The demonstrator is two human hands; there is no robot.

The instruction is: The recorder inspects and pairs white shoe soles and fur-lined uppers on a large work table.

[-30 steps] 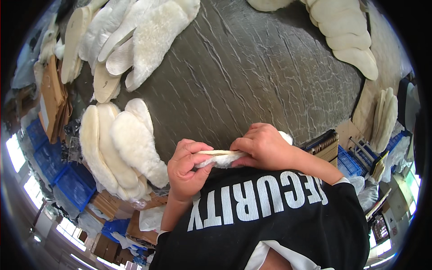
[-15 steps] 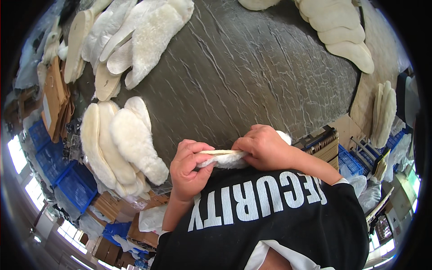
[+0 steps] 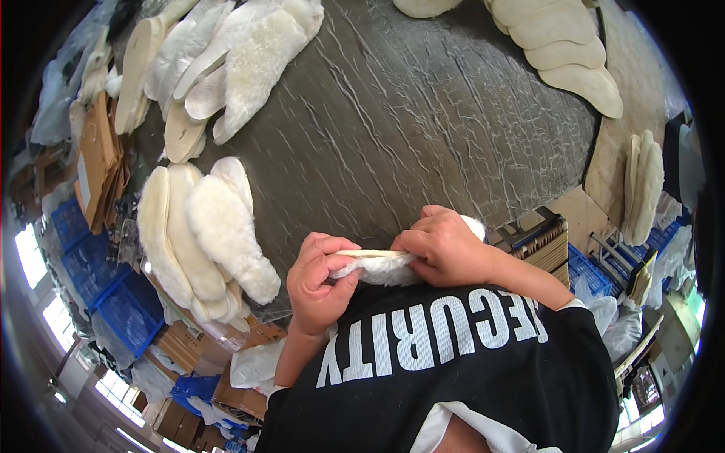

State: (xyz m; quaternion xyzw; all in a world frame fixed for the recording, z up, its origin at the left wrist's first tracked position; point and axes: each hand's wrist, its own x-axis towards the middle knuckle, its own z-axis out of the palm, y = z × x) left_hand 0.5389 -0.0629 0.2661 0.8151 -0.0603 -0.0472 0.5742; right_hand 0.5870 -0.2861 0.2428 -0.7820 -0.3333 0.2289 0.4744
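Fleece insole pinched edge-on between both hands, close to the chest

The fleece insole point(image 3: 377, 266) was held in the air, the left hand point(image 3: 321, 281) clenched on its near end and the right hand point(image 3: 447, 247) grasping the far end, fingers point(image 3: 341, 266) curled over the thin edge. A loosened pinch could let it twist or drop — likely onto the bench point(image 3: 423, 128) beyond the fingers, among the stacked insoles point(image 3: 208, 230) left of them.

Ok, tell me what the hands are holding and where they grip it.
Both hands hold one fleecy white insole edge-up. The left hand pinches its left end; the right hand wraps over the right half, whose tip pokes out behind.
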